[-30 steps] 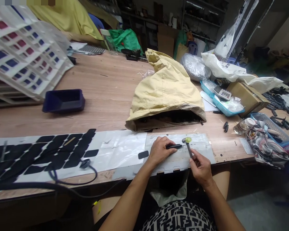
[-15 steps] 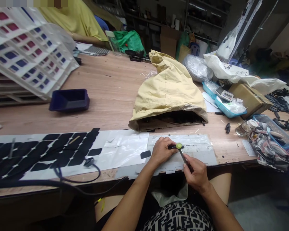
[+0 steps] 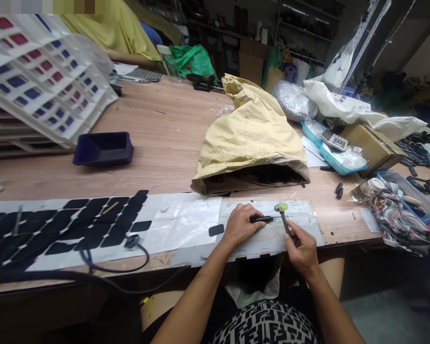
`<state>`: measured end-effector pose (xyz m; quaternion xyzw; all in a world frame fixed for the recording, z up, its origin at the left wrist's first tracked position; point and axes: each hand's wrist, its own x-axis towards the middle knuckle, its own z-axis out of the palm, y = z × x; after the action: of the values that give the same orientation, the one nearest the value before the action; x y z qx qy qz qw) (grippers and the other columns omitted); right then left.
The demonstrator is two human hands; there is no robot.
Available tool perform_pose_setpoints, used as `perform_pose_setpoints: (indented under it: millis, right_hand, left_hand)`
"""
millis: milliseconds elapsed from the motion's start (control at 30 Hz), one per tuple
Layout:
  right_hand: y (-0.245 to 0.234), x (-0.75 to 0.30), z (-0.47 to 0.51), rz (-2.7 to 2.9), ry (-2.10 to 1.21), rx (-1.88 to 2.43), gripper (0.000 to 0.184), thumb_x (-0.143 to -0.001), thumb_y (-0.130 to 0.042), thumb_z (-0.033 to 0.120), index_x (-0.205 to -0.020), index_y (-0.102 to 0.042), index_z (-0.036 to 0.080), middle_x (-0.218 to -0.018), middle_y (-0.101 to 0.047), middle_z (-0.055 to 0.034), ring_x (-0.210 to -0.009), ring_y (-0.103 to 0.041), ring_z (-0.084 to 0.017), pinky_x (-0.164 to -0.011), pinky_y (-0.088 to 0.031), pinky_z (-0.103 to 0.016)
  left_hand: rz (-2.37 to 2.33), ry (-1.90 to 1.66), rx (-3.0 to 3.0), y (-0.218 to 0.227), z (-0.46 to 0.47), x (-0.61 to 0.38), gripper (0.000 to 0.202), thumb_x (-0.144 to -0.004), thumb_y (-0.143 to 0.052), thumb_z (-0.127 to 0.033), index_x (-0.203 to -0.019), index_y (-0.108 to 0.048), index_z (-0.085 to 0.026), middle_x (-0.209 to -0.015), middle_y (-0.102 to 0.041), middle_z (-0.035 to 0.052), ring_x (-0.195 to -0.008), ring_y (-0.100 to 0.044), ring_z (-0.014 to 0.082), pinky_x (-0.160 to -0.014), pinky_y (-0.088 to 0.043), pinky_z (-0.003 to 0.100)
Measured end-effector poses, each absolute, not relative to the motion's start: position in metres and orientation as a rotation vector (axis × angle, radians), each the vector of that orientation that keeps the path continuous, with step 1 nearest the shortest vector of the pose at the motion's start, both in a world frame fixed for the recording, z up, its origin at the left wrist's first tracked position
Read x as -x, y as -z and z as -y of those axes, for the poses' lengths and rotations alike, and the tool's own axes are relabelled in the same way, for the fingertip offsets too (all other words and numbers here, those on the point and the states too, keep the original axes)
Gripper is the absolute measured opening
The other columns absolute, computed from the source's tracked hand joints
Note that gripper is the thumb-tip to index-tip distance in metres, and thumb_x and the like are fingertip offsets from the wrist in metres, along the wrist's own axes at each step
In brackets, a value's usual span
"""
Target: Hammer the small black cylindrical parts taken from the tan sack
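My left hand (image 3: 242, 222) is closed on a slim black rod-like piece (image 3: 263, 219) and holds it down on the grey work board (image 3: 236, 246). Its right end sticks out past my fingers. In my right hand (image 3: 302, 249) is a small mallet (image 3: 284, 217), gripped by the handle. The mallet's head has a yellow-green face and stands to the right of the black piece, apart from it. A single black rounded pad (image 3: 216, 230) lies on the white sheet (image 3: 186, 224) left of my left hand.
A yellow cloth sack (image 3: 254, 138), its dark mouth facing me, stands beyond the board. Left are a dark blue tray (image 3: 103, 149), white crates (image 3: 50, 81) and black cables (image 3: 118, 270). A jar (image 3: 365, 190) and a blue basket (image 3: 423, 205) stand right. Someone's yellow sleeve (image 3: 118, 33) shows behind.
My right hand has moved the mallet to the right, off the black piece. My left hand stays in place with the piece.
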<state>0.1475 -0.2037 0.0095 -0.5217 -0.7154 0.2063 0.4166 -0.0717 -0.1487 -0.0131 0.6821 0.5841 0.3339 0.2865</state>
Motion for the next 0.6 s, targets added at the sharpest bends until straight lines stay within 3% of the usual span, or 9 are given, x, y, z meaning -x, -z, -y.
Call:
perform_pose_setpoints:
  millis: [133, 233, 333, 433, 533, 600]
  right_hand:
    - [-0.002, -0.157, 0.184, 1.545, -0.675, 1.403, 0.041, -0.087, -0.061, 0.029, -0.123, -0.07, 0.011, -0.07, -0.058, 0.0006, -0.055, -0.051, -0.011, -0.049, -0.045, -0.023]
    - [0.002, -0.159, 0.179, 1.476, -0.726, 1.424, 0.043, -0.087, -0.061, 0.03, -0.124, -0.069, 0.01, -0.069, -0.054, 0.0015, -0.057, -0.05, -0.012, -0.052, -0.045, -0.023]
    - [0.003, -0.158, 0.181, 1.539, -0.732, 1.434, 0.042, -0.087, -0.061, 0.03, -0.124, -0.069, 0.011, -0.072, -0.054, 0.0012, -0.058, -0.049, -0.012, -0.053, -0.045, -0.023]
    - [0.002, -0.155, 0.184, 1.578, -0.724, 1.453, 0.042, -0.088, -0.061, 0.029, -0.125, -0.069, 0.011, -0.072, -0.054, 0.0011, -0.057, -0.048, -0.011, -0.053, -0.044, -0.023]
    - [0.003, -0.155, 0.183, 1.571, -0.726, 1.455, 0.043, -0.088, -0.06, 0.029, -0.126, -0.068, 0.011, -0.072, -0.055, 0.0009, -0.057, -0.049, -0.011, -0.053, -0.044, -0.023]
    - [0.003, -0.154, 0.183, 1.574, -0.716, 1.454, 0.043, -0.088, -0.06, 0.029, -0.126, -0.068, 0.011, -0.072, -0.056, 0.0008, -0.057, -0.049, -0.011, -0.054, -0.045, -0.023]
  left_hand:
    - [-1.389, -0.864, -1.888, 0.003, 0.158, 0.079, 0.014, -0.073, -0.08, -0.034, -0.084, -0.079, -0.027, -0.088, -0.069, 0.0037, -0.095, -0.055, 0.0256, -0.091, -0.045, 0.041]
    - [-1.102, -0.811, -1.984, -0.003, 0.18, 0.084, 0.015, -0.07, -0.085, -0.035, -0.082, -0.079, -0.029, -0.107, -0.068, 0.0045, -0.11, -0.055, 0.0266, -0.101, -0.043, 0.041]
    - [-1.025, -0.723, -2.079, -0.002, 0.207, 0.084, 0.016, -0.07, -0.087, -0.034, -0.084, -0.08, -0.032, -0.126, -0.063, 0.0032, -0.128, -0.046, 0.0303, -0.112, -0.036, 0.046]
    - [-1.075, -0.651, -2.145, 0.0, 0.225, 0.081, 0.031, -0.064, -0.089, -0.046, -0.091, -0.079, -0.033, -0.138, -0.057, 0.0045, -0.138, -0.036, 0.0364, -0.116, -0.03, 0.053]
    - [-1.05, -0.658, -2.131, -0.002, 0.225, 0.081, 0.049, -0.057, -0.088, -0.06, -0.096, -0.078, -0.031, -0.138, -0.057, 0.0074, -0.137, -0.038, 0.038, -0.115, -0.032, 0.055]
    - [-1.087, -0.743, -2.056, -0.004, 0.214, 0.082, 0.04, -0.066, -0.084, -0.057, -0.093, -0.077, -0.029, -0.129, -0.062, 0.0083, -0.128, -0.048, 0.0336, -0.11, -0.04, 0.05]
